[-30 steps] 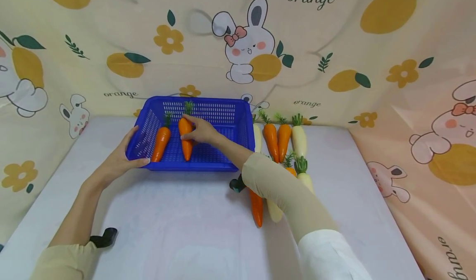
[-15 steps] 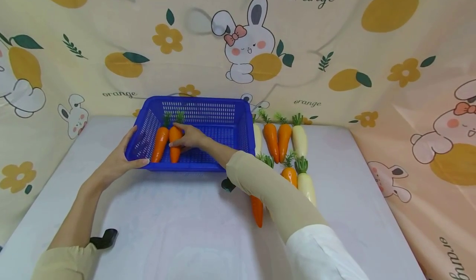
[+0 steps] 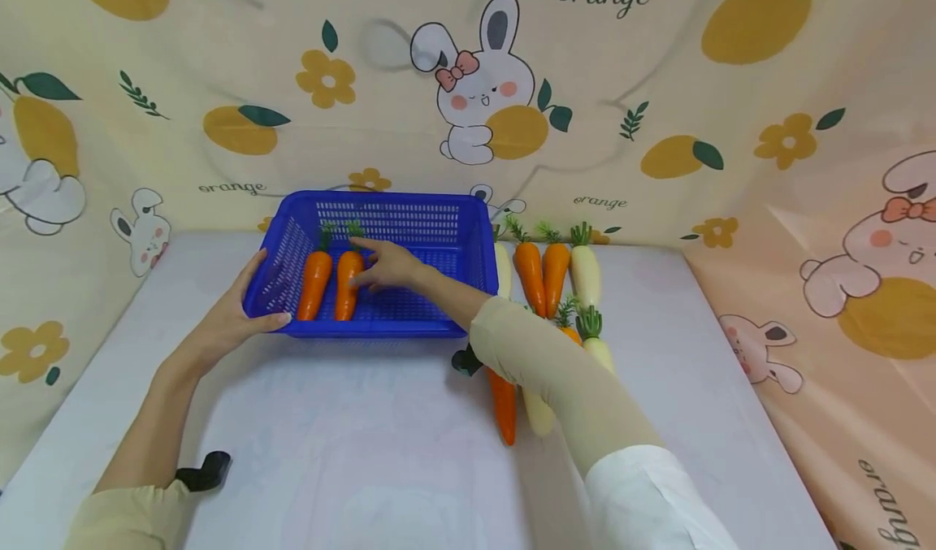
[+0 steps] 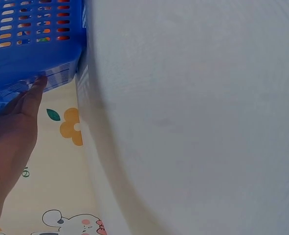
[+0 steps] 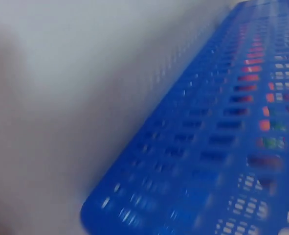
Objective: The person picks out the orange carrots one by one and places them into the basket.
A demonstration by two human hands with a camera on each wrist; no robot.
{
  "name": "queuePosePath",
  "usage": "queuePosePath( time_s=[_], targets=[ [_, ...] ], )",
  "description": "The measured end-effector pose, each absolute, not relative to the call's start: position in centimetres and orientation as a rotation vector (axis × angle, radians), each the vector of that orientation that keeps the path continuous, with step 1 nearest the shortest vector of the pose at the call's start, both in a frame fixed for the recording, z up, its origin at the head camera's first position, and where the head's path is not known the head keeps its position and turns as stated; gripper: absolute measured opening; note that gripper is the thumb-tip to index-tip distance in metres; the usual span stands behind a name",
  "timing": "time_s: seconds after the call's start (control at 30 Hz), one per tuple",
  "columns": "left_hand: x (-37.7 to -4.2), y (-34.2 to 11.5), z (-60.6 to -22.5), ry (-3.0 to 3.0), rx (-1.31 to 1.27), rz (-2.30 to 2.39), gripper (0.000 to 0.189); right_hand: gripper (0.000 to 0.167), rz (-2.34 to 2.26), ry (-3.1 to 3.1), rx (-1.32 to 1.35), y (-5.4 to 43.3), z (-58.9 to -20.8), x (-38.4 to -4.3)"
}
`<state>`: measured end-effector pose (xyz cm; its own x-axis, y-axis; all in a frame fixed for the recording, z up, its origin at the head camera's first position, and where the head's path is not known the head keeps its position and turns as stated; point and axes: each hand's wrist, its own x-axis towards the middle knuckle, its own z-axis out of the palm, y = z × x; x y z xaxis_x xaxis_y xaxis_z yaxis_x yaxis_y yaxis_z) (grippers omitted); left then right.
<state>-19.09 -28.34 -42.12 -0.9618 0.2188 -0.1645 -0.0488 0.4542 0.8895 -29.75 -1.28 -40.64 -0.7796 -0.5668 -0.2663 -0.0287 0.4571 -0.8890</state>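
Head view: two carrots (image 3: 314, 286) were laid in blue basket (image 3: 380, 328), nothing was gripped by right hand (image 3: 392, 266), fingers parted, basket's left end was touched by spread left hand (image 3: 230, 313), left wrist view: same contact was shown, right wrist view: basket was blurred, grip indiscernible.

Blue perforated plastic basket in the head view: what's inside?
A glossy, green-topped orange carrot on the left, a second orange carrot beside it, and the person's bare right hand. Covered: the basket floor beneath the carrots, hand and forearm.
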Motion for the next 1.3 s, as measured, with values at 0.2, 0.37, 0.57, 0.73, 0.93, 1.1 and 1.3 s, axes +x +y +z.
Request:
queuePosePath(
  time_s=[0.2, 0.37, 0.57, 0.73, 0.93, 1.1, 1.3],
  targets=[
    [-19.0, -28.4, -42.2, 2.445, 0.138, 1.521, 0.104, 0.073, -1.388, 2.152, -0.516, 1.8, -39.3, -29.6],
    [-19.0, -28.3, -42.2, 2.444, 0.147, 1.522, 0.104, 0.065, -1.437, 2.156, -0.582, 4.7, -38.1, -28.6],
    [-19.1, -28.4, -42.2, 2.44, 0.17, 1.539, 0.104, 0.057, -1.556, 2.164, -0.646, 8.5, -37.0, -26.3],
    [-18.9, -28.3, -42.0, 2.421, 0.173, 1.573, 0.103, 0.055, -1.66, 2.168, -0.6, 12.3, -36.7, -24.2],
    [-19.0, -28.0, -42.1, 2.432, 0.167, 1.553, 0.103, 0.057, -1.696, 2.238, -0.512, 16.8, -36.3, -21.3],
    [-19.3, -28.0, -42.2, 2.432, 0.168, 1.546, 0.103, 0.059, -1.735, 2.24, -0.472, 19.7, -36.8, -19.9],
    [-19.0, -28.3, -42.2, 2.424, 0.157, 1.55, 0.103, 0.054, -1.749, 2.243, -0.442, 22.2, -38.1, -18.6]
  ],
)
